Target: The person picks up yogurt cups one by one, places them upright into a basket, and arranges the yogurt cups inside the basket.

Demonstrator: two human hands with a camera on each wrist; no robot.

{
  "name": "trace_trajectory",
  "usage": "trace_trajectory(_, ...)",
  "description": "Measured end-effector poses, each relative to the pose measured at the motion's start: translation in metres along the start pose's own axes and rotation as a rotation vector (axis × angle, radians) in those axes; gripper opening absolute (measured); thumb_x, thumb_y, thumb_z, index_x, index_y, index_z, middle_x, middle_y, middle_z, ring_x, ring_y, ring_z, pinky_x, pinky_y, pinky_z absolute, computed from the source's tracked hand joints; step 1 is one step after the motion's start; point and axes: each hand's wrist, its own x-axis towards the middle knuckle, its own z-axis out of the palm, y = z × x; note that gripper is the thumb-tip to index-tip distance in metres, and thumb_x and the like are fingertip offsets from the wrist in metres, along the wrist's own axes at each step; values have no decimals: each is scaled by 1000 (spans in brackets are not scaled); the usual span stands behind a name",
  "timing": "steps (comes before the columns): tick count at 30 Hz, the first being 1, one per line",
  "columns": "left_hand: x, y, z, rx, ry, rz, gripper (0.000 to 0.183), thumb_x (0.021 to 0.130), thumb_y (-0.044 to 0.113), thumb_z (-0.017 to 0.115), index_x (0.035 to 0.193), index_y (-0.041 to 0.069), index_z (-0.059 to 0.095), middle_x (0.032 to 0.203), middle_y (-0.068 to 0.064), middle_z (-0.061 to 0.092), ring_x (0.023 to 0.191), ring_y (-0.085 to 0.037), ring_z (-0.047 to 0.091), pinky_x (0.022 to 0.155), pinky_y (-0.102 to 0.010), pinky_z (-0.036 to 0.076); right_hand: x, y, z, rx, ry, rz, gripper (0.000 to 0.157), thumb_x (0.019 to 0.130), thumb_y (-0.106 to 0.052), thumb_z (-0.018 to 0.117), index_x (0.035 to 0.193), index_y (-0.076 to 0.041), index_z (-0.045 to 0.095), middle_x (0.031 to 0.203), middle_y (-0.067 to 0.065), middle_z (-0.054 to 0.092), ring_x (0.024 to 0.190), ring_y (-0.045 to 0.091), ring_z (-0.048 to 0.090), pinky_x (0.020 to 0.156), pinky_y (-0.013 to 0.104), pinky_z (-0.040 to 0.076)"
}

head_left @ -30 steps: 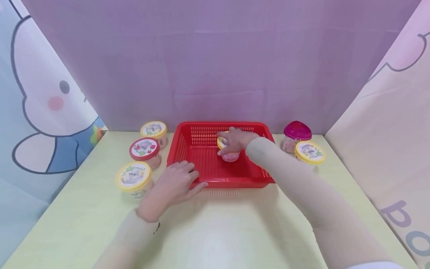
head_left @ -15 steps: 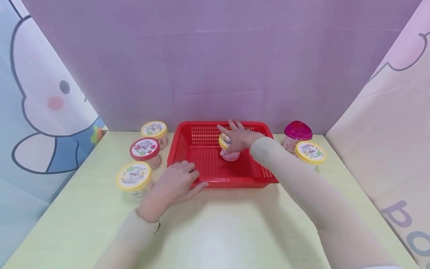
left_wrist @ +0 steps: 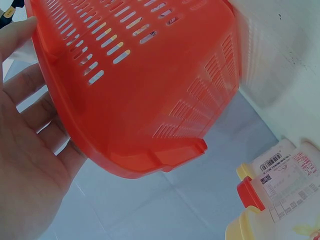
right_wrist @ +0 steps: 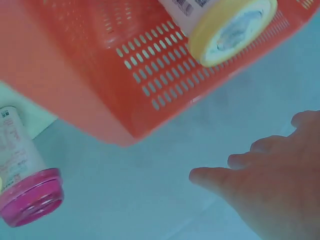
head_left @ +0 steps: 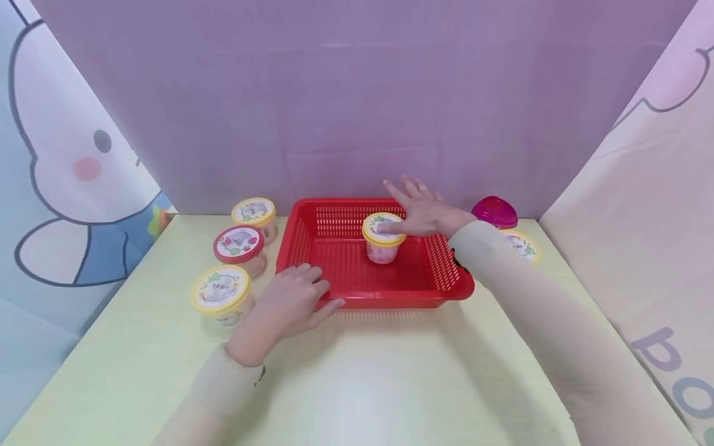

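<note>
My left hand [head_left: 292, 303] grips the front left corner of a red plastic basket [head_left: 368, 301]; in the left wrist view its fingers [left_wrist: 37, 107] lie over the rim. Inside the basket, right of its middle, a clear cup with a yellow lid [head_left: 382, 244] stands upright. Over the basket's back right part is my right hand [head_left: 421, 210], its fingers spread and holding nothing. Its thumb overlaps the cup's lid in the head view, while the right wrist view shows the hand [right_wrist: 280, 175] apart from the cup [right_wrist: 232, 30].
Left of the basket stand a yellow-lidded cup [head_left: 253, 212] at the back, a red-lidded cup [head_left: 240, 244] and a nearer yellow-lidded cup [head_left: 220, 290]. To its right are a magenta-lidded cup [head_left: 495, 212] and a yellow-lidded cup [head_left: 523, 246], partly behind my right sleeve. A purple cloth [head_left: 357, 111] hangs behind.
My right hand has let go of the yellow-lidded cup in the basket, spread its fingers and moved up and right. The basket's right end has shifted slightly outward. My left hand has stayed put.
</note>
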Motion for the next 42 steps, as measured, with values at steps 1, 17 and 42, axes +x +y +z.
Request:
trace_trajectory(1, 1, 0, 0, 1, 0, 1, 36, 82, 52, 80, 90, 17, 73, 84, 3, 65, 77, -11, 61, 72, -29, 55, -3, 3, -3, 20, 10, 3, 107, 86, -73, 59, 163, -36, -5, 170, 11, -11, 154, 40, -13, 117, 69, 0)
trace_trajectory(17, -1, 2, -4, -5, -51, -57, 39, 83, 54, 79, 97, 18, 73, 88, 2, 66, 80, -12, 61, 74, -31, 56, -50, 35, -12, 78, 119, 13, 98, 91, -65, 58, 165, -30, 3, 169, 20, -5, 153, 45, -8, 114, 73, -3)
trace_trajectory(42, 0, 1, -4, 5, -56, -46, 40, 84, 54, 78, 98, 16, 74, 91, 0, 68, 81, -14, 62, 75, -32, 57, -96, 111, 11, -32, 128, 157, 96, 92, -64, 58, 164, -19, 14, 162, 34, 7, 145, 59, 6, 105, 82, 8)
